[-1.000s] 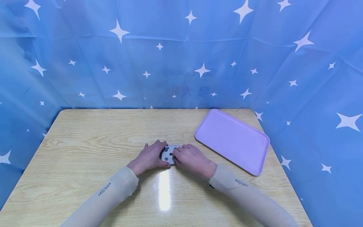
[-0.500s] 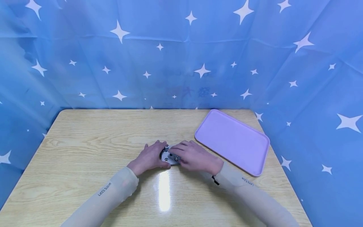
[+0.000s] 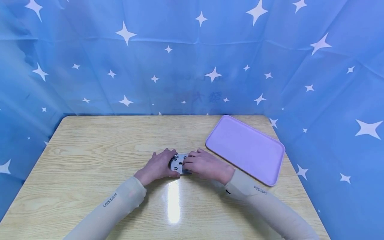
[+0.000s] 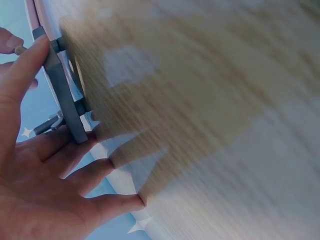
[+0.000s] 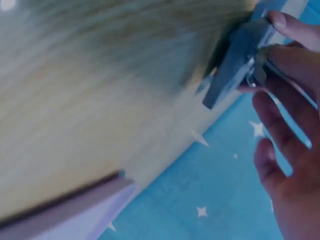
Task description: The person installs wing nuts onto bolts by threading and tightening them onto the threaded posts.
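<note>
A grey metal plate (image 3: 177,165) with several holes lies between my hands at the middle of the table. My left hand (image 3: 158,167) grips its left end, thumb on the near edge and fingers at the far edge. In the left wrist view the plate stands on short dark feet, and a threaded bolt (image 4: 46,125) with a wing nut (image 4: 58,120) sticks up from it. My right hand (image 3: 207,166) is over the right end. Its curled fingers pinch a small shiny wing nut (image 5: 258,67) on the plate's top, partly hidden by the fingers.
A shallow purple tray (image 3: 246,150) lies slanted at the back right of the wooden table (image 3: 99,143). Behind the table and along its sides hangs a blue curtain (image 3: 192,60) with white stars.
My right hand opened off the plate's right end, shifted slightly right and showed a bolt there, then curled its fingers back over it. My left hand and the plate have stayed in place.
</note>
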A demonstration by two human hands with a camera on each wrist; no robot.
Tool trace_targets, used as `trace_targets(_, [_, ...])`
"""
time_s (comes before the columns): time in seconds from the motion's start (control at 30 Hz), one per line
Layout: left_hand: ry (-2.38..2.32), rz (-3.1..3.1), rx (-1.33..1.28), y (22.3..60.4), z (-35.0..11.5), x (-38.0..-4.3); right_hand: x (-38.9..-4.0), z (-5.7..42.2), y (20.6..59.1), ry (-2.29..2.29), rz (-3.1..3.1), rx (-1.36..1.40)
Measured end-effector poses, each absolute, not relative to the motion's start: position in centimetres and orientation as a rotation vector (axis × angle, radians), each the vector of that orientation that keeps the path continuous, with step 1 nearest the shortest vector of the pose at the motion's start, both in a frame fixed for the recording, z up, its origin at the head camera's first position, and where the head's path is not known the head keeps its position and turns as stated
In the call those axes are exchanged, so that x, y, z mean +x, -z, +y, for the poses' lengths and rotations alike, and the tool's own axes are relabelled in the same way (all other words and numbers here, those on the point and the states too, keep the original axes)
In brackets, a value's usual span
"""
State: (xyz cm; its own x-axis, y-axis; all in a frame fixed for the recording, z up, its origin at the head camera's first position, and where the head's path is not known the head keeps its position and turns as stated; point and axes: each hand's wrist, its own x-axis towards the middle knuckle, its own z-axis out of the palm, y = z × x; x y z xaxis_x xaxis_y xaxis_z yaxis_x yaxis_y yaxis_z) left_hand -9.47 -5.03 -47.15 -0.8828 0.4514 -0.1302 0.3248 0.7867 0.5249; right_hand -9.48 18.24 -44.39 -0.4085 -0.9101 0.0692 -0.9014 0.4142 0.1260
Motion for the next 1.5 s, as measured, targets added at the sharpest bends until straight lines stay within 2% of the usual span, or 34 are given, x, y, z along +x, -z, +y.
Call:
trace_targets(0.3, [-0.744, 2.725, 0.587, 47.2, -5.0, -9.4, -8.5, 16.7, 46.8, -0.014, -2.492, 1.332])
trace_targets(0.5, [-0.748, 2.734, 0.592, 47.2, -5.0, -9.3, -7.7, 16.1, 47.1, -0.133, -2.581, 1.177])
trace_targets(0.63, [-0.731, 2.738, 0.604, 47.2, -5.1, -9.3, -8.0, 16.9, 46.2, -0.106, -2.641, 1.254])
trace_targets(0.8, [-0.733, 2.732, 0.61, 47.2, -5.2, -9.3, -8.7, 18.3, 44.9, 0.025, -2.57, 1.528])
trace_targets(0.93, [-0.735, 2.734, 0.605, 47.2, -5.2, -9.4, -9.0, 18.7, 44.7, 0.198, -2.464, 1.641])
trace_targets(1.23, [-0.73, 2.751, 0.608, 47.3, -5.2, -9.4, -9.2, 18.5, 44.9, 0.251, -2.433, 1.647])
trace_targets(1.5, [-0.732, 2.756, 0.62, 47.2, -5.0, -9.5, -9.1, 17.4, 46.0, 0.207, -2.437, 1.491])
